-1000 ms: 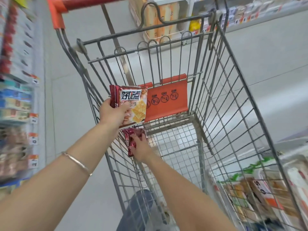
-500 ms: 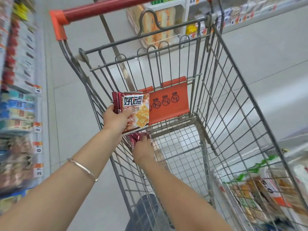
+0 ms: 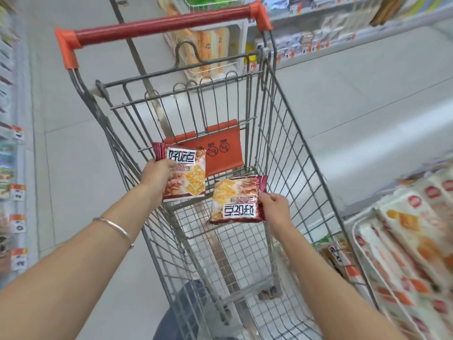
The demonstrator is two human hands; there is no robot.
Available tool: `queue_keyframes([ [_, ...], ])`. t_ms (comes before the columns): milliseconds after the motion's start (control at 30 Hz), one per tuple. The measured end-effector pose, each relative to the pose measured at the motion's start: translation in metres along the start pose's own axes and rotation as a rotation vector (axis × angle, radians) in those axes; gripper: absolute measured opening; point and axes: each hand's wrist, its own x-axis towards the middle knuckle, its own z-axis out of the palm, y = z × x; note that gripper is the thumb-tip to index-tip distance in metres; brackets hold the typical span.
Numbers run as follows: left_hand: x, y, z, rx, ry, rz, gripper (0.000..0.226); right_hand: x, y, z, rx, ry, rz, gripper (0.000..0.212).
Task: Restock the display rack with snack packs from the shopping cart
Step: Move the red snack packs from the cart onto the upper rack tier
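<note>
From the head view, each of the two snack packs carries a white panel with the bold characters 好吃点 over a picture of square crackers on a dark red wrapper. On the first snack pack (image 3: 188, 175) the writing stands upright; on the second snack pack (image 3: 235, 200) it reads upside down. The smaller print beneath is too blurred to read. The left hand (image 3: 157, 175) grips the first pack by its left side, in front of the orange seat flap (image 3: 220, 153), which shows two round prohibition signs. The right hand (image 3: 275, 206) pinches the right edge of the second pack, lower and to the right, over the basket of the shopping cart (image 3: 294, 143). The hands are apart and the packs do not touch. The one grey wire cart has a red handle bar (image 3: 161, 28) with orange ends and stands on a pale tiled floor (image 3: 355, 94) in a shop aisle. Shelves (image 3: 14, 168) on the left carry orange-and-white price tags with blurred digits. The far shelves (image 3: 318, 40) hold more tagged goods. A display rack (image 3: 416, 241) at lower right holds white and orange packs. One thin metal bracelet (image 3: 115, 227) circles the left wrist.
</note>
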Motion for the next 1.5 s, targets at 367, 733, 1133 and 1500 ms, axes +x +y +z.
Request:
queue_keyframes([
  [367, -0.058, 0.016, -0.009, 0.081, -0.191, -0.013, 0.057, -0.066, -0.133, -0.070, -0.028, -0.310, -0.202, 0.013],
  [733, -0.085, -0.038, 0.006, -0.002, -0.007, 0.002, 0.039, -0.045, -0.025, -0.043, -0.289, -0.200, -0.037, 0.033],
  [1133, -0.054, -0.060, 0.025, 0.156, 0.113, 0.177, 0.033, -0.049, 0.087, -0.028, -0.665, -0.426, 0.156, 0.050],
  [1500, 0.003, -0.084, 0.024, 0.064, 0.224, 0.129, 0.043, -0.031, 0.160, 0.093, -1.466, -0.473, -0.232, 0.120],
])
